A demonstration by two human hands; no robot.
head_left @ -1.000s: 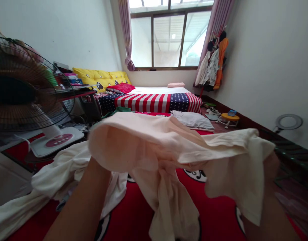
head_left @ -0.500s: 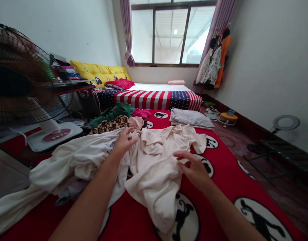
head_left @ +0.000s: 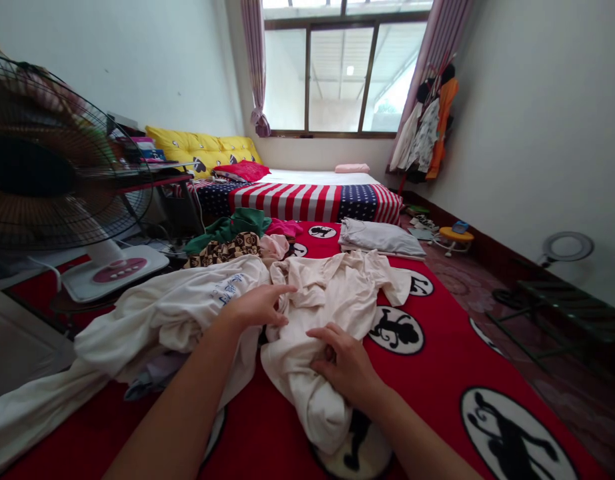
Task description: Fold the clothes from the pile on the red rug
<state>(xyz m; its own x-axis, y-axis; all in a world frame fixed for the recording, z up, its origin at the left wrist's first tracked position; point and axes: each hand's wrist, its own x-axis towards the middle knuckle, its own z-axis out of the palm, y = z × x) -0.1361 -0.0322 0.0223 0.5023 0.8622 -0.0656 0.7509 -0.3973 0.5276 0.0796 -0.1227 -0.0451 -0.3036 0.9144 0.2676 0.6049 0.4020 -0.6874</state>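
Note:
A cream short-sleeved shirt (head_left: 332, 293) lies rumpled in front of me, its lower part bunched toward my side. Over its left edge is my left hand (head_left: 261, 307), fingers stretched forward and the thumb apart from them. My right hand (head_left: 343, 360) is over the shirt's lower part, with a gap between thumb and forefinger; whether its fingertips touch the cloth I cannot tell. To the left is a heap of white clothing (head_left: 187, 300) with blue print, partly hidden by my left forearm.
Everything lies on a red cloth (head_left: 427, 387) with round black-and-white figures. Folded pale clothes (head_left: 380, 237) sit at its far right. Green (head_left: 232, 225) and brown-patterned garments (head_left: 227, 250) lie at the far left. A fan (head_left: 52, 167) stands left; a dark folding stool (head_left: 557, 307) stands right.
My left hand has moved right and nearer to me, from the heap's edge to the shirt's left edge. My right hand has moved left and nearer, over the shirt's lower part.

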